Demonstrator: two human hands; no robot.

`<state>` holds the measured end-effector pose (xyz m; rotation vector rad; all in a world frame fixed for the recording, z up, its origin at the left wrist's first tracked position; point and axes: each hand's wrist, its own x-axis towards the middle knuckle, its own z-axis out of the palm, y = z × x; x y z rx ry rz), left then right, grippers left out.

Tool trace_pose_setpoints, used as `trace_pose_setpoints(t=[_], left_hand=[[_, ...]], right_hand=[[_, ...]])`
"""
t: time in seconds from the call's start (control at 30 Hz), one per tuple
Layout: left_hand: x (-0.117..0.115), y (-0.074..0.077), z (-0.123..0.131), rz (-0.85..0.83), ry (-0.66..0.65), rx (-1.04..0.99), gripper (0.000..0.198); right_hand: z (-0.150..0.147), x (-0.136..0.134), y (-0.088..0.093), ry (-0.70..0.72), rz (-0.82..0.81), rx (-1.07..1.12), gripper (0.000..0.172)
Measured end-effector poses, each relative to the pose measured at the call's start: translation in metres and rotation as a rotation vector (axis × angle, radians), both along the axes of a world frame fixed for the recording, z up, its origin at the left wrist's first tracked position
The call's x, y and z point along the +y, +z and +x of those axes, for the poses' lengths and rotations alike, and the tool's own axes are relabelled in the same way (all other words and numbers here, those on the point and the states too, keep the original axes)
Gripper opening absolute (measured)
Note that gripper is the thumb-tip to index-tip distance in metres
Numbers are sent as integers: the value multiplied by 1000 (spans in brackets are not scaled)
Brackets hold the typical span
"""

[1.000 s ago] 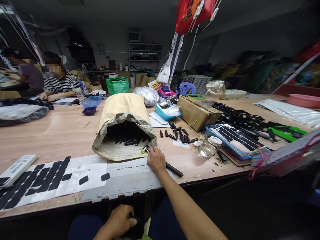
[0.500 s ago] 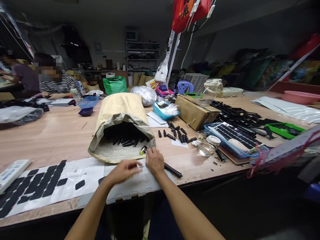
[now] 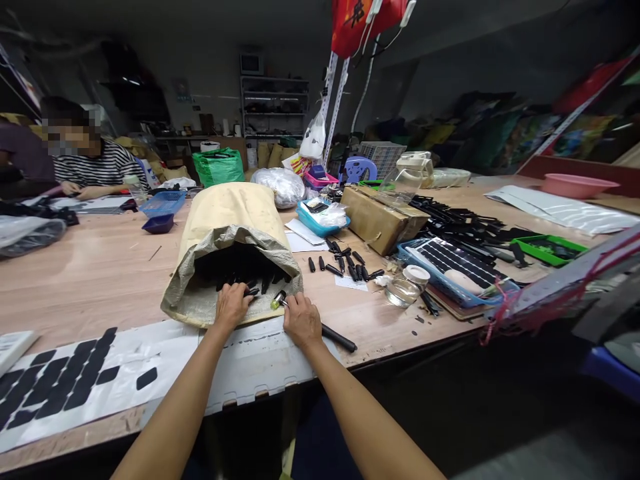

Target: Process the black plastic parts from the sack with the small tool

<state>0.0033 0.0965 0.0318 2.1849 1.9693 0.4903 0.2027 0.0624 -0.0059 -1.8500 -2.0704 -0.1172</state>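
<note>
A tan woven sack (image 3: pixel 227 207) lies on its side with its mouth facing me. Dark slender pieces (image 3: pixel 265 283) fill part of its inside. My left hand (image 3: pixel 231 307) reaches into the mouth, fingers closed around a black tapered piece (image 3: pixel 253 291) that partly shows. Beside the sack's right lip, my right hand (image 3: pixel 303 319) grips what looks like a small hammer (image 3: pixel 340 338), its black handle pointing right. The metal head with a yellow-green end sticks out past my fingers. Under both hands lies a pale grey board (image 3: pixel 255 367).
A white sheet with black stickers (image 3: pixel 75 373) lies at the left. Several black tapered pieces (image 3: pixel 350 260) are scattered right of the sack, near a clear jar (image 3: pixel 403 291). Behind are a cardboard box (image 3: pixel 373 217) and a blue basket (image 3: pixel 450 287). A person (image 3: pixel 95 160) sits far left.
My left hand has moved forward from above the board into the sack's mouth and closed on a black piece. My right hand keeps its hold on the hammer. The view has turned slightly right.
</note>
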Motion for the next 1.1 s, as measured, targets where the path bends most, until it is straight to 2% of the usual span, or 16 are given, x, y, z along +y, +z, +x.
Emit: trace_pose_setpoints(t=[0.17,0.3,0.5,0.63,0.77,0.93,1.1], left_hand=[[-45,-7,-8,-32,-186,-233,16],[-62,-14,-5,-100,-151,-257,16],[-61,-15,-3,-127,-126,-279,20],[-60,-17,-5,-150,-118,-300,23],[-59,-19,-5,-166,-103,-315,24],[-59,-18,-5,-177,-99,-325,23],[-58,-21,-5,-166,-96,-334,22]], right_hand=[[-1,-1,1,0,-7,4,16],[-2,-1,0,-3,-8,4,17],[3,2,5,33,-56,61,18],[6,-4,17,88,-71,257,22],[0,-22,24,196,-58,425,25],[-10,-40,24,243,-113,415,23],[-17,-41,32,257,-113,420,23]])
